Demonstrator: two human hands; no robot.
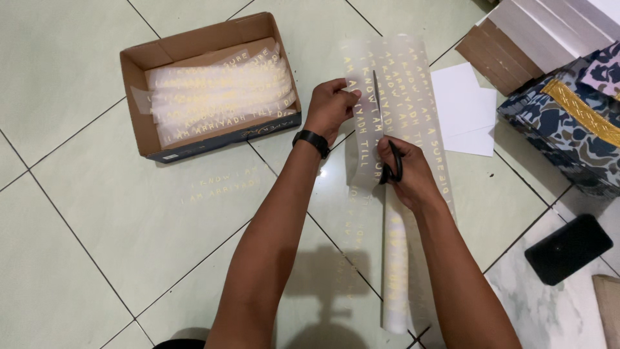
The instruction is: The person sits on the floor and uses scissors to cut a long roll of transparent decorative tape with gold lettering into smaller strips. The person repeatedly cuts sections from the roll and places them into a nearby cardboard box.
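right hand (403,173): closing around the black handles of long-bladed scissors (381,123), fingers through the loops; the blades are pointing away and lying over the sheet.
translucent film sheet with rows of pale yellow lettering (413,97): lying on the floor and running lengthwise from near the person's body to well beyond the hands; its near end is curling into a loose roll, its far edge is lying flat.
left hand (332,106): pinching the sheet's left edge between thumb and curled fingers, just left of the blades; a black wristband (311,141) is sitting on the wrist.
pale green tiled floor (97,258): lying open to the left of the arms; one loose cut strip with yellow lettering (223,184) is resting there, apart from the box.
flat black rectangular device (568,249): lying to the right, well apart from the hands.
white paper sheets (465,106): lying just beside the film's right edge.
open brown cardboard box (139,61): sitting far left, holding a pile of cut lettered strips.
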